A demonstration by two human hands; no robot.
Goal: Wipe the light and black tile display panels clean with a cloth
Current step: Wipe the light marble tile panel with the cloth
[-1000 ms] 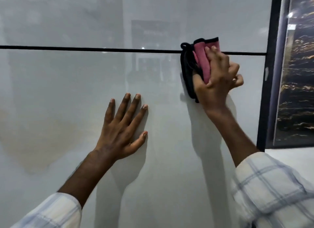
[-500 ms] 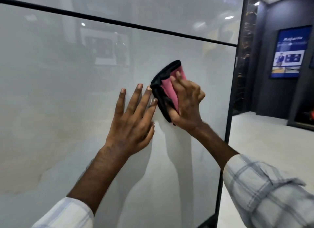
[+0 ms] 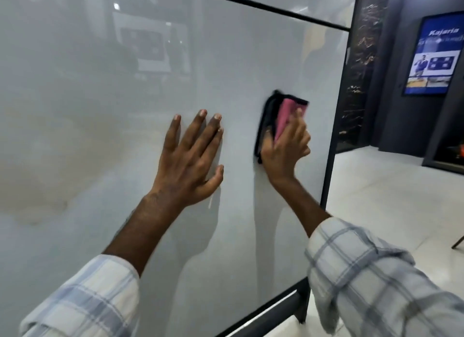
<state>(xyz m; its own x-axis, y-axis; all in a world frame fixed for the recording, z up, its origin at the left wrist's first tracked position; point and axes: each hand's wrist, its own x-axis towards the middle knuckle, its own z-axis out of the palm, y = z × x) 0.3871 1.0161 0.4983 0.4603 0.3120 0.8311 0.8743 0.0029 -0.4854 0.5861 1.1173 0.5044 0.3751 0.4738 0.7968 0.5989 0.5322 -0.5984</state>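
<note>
A glossy light tile panel (image 3: 100, 110) fills most of the view, framed in black. My left hand (image 3: 190, 158) lies flat on it near the middle, fingers spread, holding nothing. To its right, my right hand (image 3: 286, 148) presses a folded pink and black cloth (image 3: 278, 115) against the panel, close to the right frame edge. A black tile panel with gold veining (image 3: 361, 65) stands beyond the frame to the right. Both forearms wear checked sleeves.
A black metal frame post (image 3: 336, 125) and base bar (image 3: 276, 314) border the light panel. Pale floor tiles (image 3: 391, 201) lie to the right. A blue poster screen (image 3: 434, 53) hangs on a dark wall at the far right.
My right hand slid the cloth down from the upper black joint line, left toward my left hand, then back right toward the frame edge. The view swung right and down.
</note>
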